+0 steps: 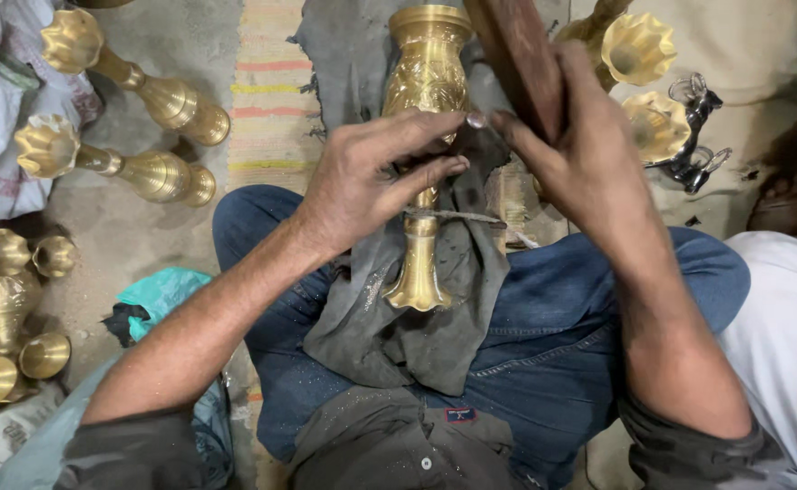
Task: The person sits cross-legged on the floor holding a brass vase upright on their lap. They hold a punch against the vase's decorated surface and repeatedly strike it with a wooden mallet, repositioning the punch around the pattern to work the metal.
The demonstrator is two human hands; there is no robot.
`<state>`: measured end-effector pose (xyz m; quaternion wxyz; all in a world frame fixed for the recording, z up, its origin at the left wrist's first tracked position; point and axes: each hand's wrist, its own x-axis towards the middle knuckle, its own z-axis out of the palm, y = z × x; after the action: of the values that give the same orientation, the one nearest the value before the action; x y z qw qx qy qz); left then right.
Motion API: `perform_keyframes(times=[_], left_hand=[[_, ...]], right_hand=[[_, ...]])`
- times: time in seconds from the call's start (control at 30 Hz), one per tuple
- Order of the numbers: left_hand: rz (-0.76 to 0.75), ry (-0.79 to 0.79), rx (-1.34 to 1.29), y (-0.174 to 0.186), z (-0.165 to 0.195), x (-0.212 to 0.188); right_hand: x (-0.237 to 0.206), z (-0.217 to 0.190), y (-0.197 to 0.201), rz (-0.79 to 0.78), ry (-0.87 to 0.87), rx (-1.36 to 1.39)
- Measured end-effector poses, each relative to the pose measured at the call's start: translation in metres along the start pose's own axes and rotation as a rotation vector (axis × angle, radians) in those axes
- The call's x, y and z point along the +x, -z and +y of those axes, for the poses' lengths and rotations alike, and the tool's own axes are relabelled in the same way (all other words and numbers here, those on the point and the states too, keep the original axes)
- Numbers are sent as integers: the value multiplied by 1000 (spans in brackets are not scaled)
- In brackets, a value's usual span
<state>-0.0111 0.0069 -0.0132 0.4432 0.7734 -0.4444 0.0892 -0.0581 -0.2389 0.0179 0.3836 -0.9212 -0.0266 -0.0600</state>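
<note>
On the lap cloth [435, 336], left hand [362, 181] steadies an empty brass vase [426, 82].

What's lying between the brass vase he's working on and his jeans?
In the head view, a dark grey cloth lies draped over the jeans, under the brass vase. The left hand grips the vase; the right hand holds a wooden block.

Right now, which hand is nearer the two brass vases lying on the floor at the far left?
Left. The left hand rests on the lap vase, closer to those vases; the right hand is farther right, holding a wooden block.
</note>
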Motion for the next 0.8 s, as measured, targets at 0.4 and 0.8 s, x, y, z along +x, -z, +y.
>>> perform_keyframes(times=[0.4, 0.8], left_hand=[[-31, 42, -18, 9, 11, -1], [-37, 56, 36, 6, 11, -3]], right_hand=[[-21, -9, 28, 343, 311, -263], [-30, -17, 35, 284, 440, -696]])
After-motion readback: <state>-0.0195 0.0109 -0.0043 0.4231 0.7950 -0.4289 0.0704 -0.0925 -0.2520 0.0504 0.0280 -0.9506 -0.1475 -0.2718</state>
